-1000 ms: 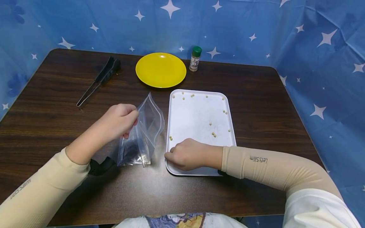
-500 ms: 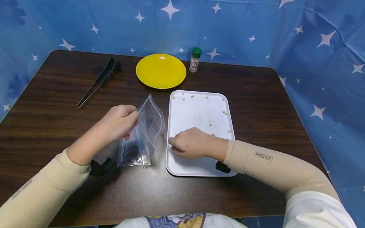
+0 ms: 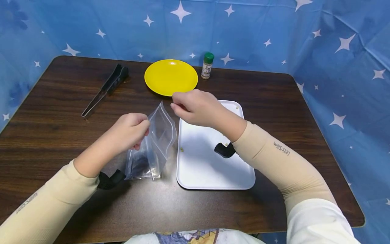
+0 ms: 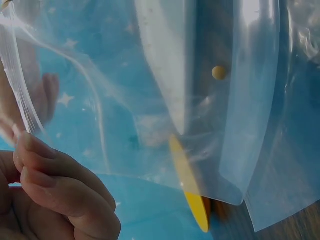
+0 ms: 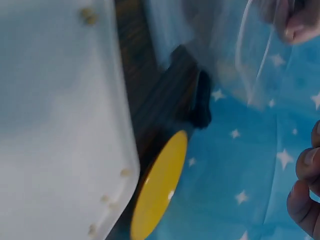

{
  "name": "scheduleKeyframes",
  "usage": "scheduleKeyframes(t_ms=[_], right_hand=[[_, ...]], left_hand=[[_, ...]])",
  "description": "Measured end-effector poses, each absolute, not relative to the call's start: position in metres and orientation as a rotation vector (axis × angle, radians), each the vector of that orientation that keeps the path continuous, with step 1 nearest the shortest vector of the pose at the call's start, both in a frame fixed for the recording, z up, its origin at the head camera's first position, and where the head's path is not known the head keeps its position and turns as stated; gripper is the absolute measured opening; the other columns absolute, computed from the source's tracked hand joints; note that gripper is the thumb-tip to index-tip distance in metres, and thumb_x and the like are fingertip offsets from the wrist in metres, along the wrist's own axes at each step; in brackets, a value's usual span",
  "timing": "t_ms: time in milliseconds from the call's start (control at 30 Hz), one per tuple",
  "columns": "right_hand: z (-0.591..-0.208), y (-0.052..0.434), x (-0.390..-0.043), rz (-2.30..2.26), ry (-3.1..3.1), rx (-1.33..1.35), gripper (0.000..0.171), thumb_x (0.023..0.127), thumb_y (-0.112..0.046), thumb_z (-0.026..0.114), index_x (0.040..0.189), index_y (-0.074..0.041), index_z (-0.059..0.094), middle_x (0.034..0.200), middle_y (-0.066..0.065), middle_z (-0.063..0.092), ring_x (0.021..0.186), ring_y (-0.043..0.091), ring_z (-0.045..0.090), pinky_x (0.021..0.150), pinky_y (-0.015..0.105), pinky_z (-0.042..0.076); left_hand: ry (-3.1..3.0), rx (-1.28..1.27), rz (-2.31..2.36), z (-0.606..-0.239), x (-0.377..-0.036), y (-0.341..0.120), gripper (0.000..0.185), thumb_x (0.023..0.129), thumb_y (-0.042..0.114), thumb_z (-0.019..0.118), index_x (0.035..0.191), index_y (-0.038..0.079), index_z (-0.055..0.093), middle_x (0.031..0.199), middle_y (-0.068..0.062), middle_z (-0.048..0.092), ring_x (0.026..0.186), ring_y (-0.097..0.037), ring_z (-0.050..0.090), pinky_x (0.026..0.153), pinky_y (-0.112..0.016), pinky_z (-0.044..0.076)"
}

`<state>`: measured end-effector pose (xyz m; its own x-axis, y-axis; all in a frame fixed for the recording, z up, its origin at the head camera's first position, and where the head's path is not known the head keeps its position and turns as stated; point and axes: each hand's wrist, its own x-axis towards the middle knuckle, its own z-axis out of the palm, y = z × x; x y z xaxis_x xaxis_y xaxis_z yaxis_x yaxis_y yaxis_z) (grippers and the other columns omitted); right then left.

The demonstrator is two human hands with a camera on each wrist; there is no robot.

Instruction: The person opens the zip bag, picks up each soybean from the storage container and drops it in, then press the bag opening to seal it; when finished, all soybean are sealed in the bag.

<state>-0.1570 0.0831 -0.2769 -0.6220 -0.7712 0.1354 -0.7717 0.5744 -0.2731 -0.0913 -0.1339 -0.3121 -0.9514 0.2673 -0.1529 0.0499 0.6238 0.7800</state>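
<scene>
My left hand pinches the rim of a clear zip bag, which stands upright with its mouth open. My right hand hovers by the bag's mouth, over the far left part of the white tray. Its fingers are curled, with the thumb a little apart from the index finger in the head view. Whether the fingertips hold anything cannot be made out. A small round yellowish bean shows through the bag's plastic in the left wrist view; I cannot tell if it lies inside. A few similar beans dot the tray's left side.
A yellow plate sits behind the tray, and a green-capped shaker bottle stands beside it. Black-handled tongs lie at the back left. A starry blue curtain hangs behind the table.
My right hand has risen from the tray's near left corner, moving away from me to the bag's mouth. The left hand and the bag have kept their place.
</scene>
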Motion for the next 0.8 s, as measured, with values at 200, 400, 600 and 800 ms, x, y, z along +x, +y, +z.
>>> scheduleKeyframes(t_ms=[200, 400, 600, 800], right_hand=[[-0.28, 0.054, -0.149, 0.339, -2.701, 1.474, 0.022, 0.095, -0.025, 0.044, 0.077, -0.014, 0.05, 0.06, -0.002, 0.041, 0.053, 0.012, 0.042, 0.044, 0.027, 0.028], [-0.287, 0.044, -0.147, 0.325, -2.709, 1.525, 0.022, 0.096, -0.026, 0.046, 0.079, -0.013, 0.049, 0.062, -0.002, 0.042, 0.055, 0.012, 0.042, 0.045, 0.025, 0.027], [-0.286, 0.055, -0.15, 0.367, -2.706, 1.485, 0.022, 0.095, -0.027, 0.048, 0.078, -0.014, 0.049, 0.062, -0.002, 0.042, 0.055, 0.012, 0.041, 0.046, 0.026, 0.028], [-0.281, 0.082, -0.162, 0.457, -2.829, 1.371, 0.02, 0.095, -0.024, 0.051, 0.078, -0.013, 0.048, 0.064, 0.0, 0.041, 0.057, 0.014, 0.04, 0.05, 0.026, 0.03]], left_hand=[[2.618, 0.27, 1.219, -0.312, -0.092, -0.135, 0.028, 0.089, 0.013, 0.032, 0.073, 0.0, 0.051, 0.051, -0.009, 0.048, 0.043, -0.024, 0.052, 0.041, -0.033, 0.043], [2.609, 0.262, 1.216, -0.312, -0.092, -0.134, 0.03, 0.092, 0.015, 0.032, 0.075, -0.001, 0.051, 0.052, -0.009, 0.048, 0.043, -0.025, 0.052, 0.042, -0.033, 0.044], [2.606, 0.25, 1.216, -0.312, -0.092, -0.132, 0.029, 0.091, 0.015, 0.032, 0.074, 0.001, 0.051, 0.053, -0.01, 0.048, 0.044, -0.026, 0.052, 0.043, -0.034, 0.045], [2.616, 0.23, 1.215, -0.31, -0.09, -0.132, 0.028, 0.09, 0.014, 0.032, 0.074, 0.001, 0.051, 0.052, -0.01, 0.049, 0.046, -0.027, 0.053, 0.045, -0.035, 0.046]])
